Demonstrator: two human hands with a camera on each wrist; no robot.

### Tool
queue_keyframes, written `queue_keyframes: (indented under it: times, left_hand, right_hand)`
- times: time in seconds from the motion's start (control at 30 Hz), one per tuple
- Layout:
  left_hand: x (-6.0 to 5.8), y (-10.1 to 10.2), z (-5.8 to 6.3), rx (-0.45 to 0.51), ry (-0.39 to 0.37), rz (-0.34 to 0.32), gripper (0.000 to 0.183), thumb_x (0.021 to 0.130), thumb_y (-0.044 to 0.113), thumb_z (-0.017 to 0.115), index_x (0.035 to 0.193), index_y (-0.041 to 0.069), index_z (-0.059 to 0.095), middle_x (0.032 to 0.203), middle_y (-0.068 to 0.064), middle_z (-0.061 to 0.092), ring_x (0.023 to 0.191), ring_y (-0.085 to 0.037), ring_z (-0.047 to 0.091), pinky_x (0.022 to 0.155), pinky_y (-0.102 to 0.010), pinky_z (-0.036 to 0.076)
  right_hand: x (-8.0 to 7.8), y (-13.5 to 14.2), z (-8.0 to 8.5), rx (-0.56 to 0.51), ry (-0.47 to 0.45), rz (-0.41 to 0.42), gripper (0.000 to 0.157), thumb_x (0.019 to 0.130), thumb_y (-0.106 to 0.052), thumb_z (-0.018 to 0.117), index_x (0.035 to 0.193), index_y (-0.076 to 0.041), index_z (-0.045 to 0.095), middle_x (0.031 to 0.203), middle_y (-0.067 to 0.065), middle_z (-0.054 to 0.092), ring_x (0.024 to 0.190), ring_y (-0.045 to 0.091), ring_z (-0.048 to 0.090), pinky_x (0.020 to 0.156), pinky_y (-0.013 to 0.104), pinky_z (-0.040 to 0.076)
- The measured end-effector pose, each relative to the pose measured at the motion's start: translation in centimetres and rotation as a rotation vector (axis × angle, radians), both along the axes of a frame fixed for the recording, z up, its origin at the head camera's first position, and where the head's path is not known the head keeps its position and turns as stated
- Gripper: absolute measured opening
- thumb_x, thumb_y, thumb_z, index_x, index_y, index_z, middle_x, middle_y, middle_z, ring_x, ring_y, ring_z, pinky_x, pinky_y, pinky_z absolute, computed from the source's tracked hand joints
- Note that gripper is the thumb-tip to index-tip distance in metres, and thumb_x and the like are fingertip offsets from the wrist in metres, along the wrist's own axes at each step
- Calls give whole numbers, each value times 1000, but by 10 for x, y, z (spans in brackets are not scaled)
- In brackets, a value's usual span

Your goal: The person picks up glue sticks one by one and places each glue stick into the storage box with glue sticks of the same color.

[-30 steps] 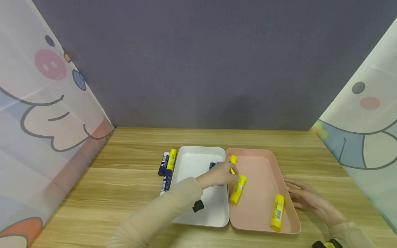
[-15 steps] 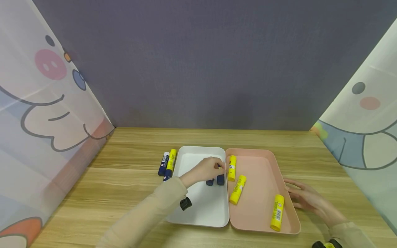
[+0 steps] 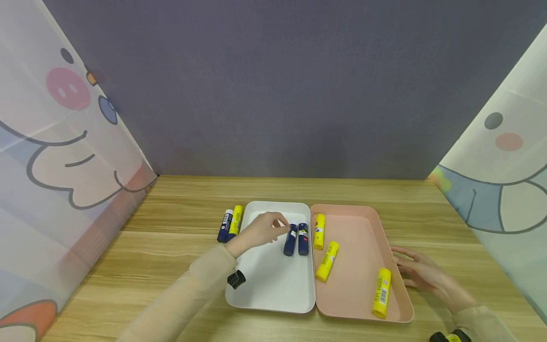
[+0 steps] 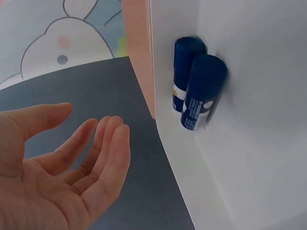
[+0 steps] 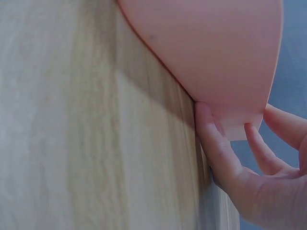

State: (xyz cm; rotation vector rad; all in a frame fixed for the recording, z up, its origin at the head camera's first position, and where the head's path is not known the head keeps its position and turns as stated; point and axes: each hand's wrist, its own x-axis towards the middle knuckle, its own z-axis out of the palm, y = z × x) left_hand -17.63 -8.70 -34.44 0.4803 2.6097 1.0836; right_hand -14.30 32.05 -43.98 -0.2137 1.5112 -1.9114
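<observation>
My left hand [image 3: 263,229] hovers over the white tray [image 3: 273,294], its fingers loosely bent and holding nothing. Close to its fingertips, two dark blue glue sticks [image 3: 290,240] lie side by side along the tray's right wall; the left wrist view also shows these blue glue sticks [image 4: 204,88]. In the pink tray [image 3: 352,256], yellow glue sticks [image 3: 327,261] lie toward the left wall, and another yellow glue stick [image 3: 381,293] is near the front right. My right hand [image 3: 419,270] touches the pink tray's right side with relaxed fingertips.
Left of the white tray, a blue glue stick with a white end [image 3: 225,225] and a yellow glue stick with a blue end [image 3: 235,222] lie on the wooden table [image 3: 179,237]. My left arm covers part of that area. A grey panel [image 3: 290,95] rises behind.
My left hand has drawn back leftward from the yellow glue sticks in the pink tray to above the white tray, uncovering the two blue glue sticks. The right hand stays put.
</observation>
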Motion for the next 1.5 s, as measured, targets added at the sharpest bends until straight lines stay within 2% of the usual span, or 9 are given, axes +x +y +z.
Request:
queue_keyframes:
  times: [0.3, 0.47, 0.7, 0.77, 0.97, 1.1, 1.23, 1.37, 1.5]
  left_hand:
    - [1, -27, 1, 72, 19, 98, 21, 89, 14, 57, 104, -1, 62, 83, -12, 59, 70, -31, 62, 58, -28, 53]
    - [-2, -44, -4, 88, 39, 177, 24, 88, 12, 57, 107, -3, 61, 85, -12, 59, 70, -32, 63, 60, -33, 54]
    - [-6, -65, -11, 141, 70, 260, 26, 89, 8, 54, 110, -8, 58, 86, -17, 57, 71, -35, 61, 59, -31, 54]
    - [-7, -69, -12, 154, 70, 291, 26, 89, 6, 54, 110, -9, 58, 87, -20, 56, 71, -35, 61, 60, -34, 54]
    - [-11, -83, -19, 135, 110, 367, 25, 87, 3, 54, 108, -12, 58, 81, -20, 57, 69, -34, 62, 62, -38, 55]
    - [-16, -94, -28, 133, 106, 409, 27, 87, 2, 54, 109, -13, 56, 85, -20, 56, 71, -34, 61, 62, -36, 55]
    - [-19, -102, -35, 113, 96, 445, 27, 87, 2, 54, 111, -12, 56, 87, -20, 56, 69, -29, 60, 62, -33, 55]
    - [-20, -107, -40, 67, 124, 471, 28, 86, 4, 56, 109, -11, 57, 91, -24, 58, 66, -27, 59, 57, -30, 52]
    - [-20, -111, -44, 10, 152, 483, 28, 85, 6, 57, 108, -10, 58, 96, -27, 59, 72, -27, 58, 57, -29, 48]
  right_hand:
    - [0, 0, 2, 8, -11, -11, 35, 99, -15, 36, 107, -42, 58, 106, -13, 62, 97, 6, 59, 83, 31, 51]
    - [1, 0, 3, 19, -5, -14, 34, 99, -16, 37, 107, -42, 57, 106, -14, 62, 97, 6, 59, 83, 31, 51]
    - [0, 0, 1, 56, -1, -30, 33, 99, -17, 38, 106, -43, 57, 105, -14, 61, 96, 7, 60, 82, 32, 51]
    - [0, 0, 1, 47, 2, -22, 34, 99, -16, 37, 106, -43, 57, 106, -14, 61, 97, 7, 59, 82, 32, 51]
    - [0, 0, 1, 27, 7, -14, 36, 99, -15, 35, 107, -42, 57, 107, -14, 61, 98, 6, 59, 83, 31, 51]
    - [0, -1, 0, 27, 7, -20, 35, 99, -15, 36, 107, -42, 57, 107, -13, 62, 98, 7, 60, 82, 32, 51]
    - [0, 0, 0, 11, 10, -11, 37, 99, -14, 34, 108, -41, 57, 107, -12, 62, 98, 8, 60, 82, 32, 51]
    - [0, 0, 0, 8, 9, -12, 36, 99, -14, 34, 108, -41, 57, 107, -11, 63, 97, 8, 60, 82, 32, 51]
    - [1, 0, 0, 7, 2, -14, 36, 99, -14, 35, 108, -41, 57, 107, -12, 63, 97, 8, 60, 82, 31, 51]
